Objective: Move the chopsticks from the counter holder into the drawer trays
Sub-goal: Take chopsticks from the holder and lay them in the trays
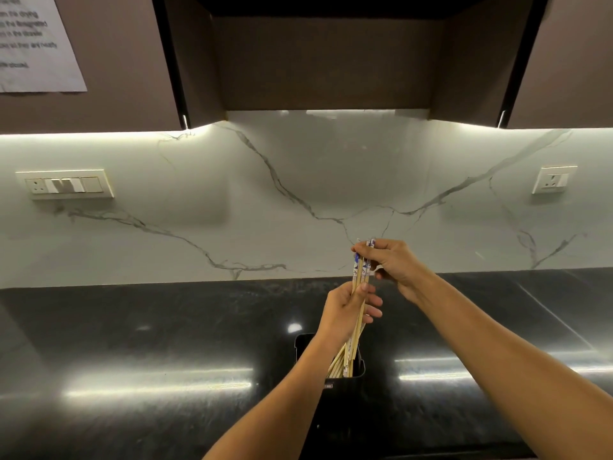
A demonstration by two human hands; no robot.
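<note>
- The left hand (348, 310) is clenched around the middle of a bundle of pale wooden chopsticks with blue-and-white patterned tops (360, 277), likely to keep them gathered upright.
- The right hand (394, 263) pinches the patterned top ends, seemingly to align them or draw them upward.
- The bundle's lower tips reach into the black rectangular holder (356, 370) near the front of the glossy black stone table (166, 327); more chopsticks lean inside it.
- No drawer trays are visible, so the transfer appears barely begun.

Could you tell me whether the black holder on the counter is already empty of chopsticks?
No, several chopsticks lean inside the black holder.
</note>
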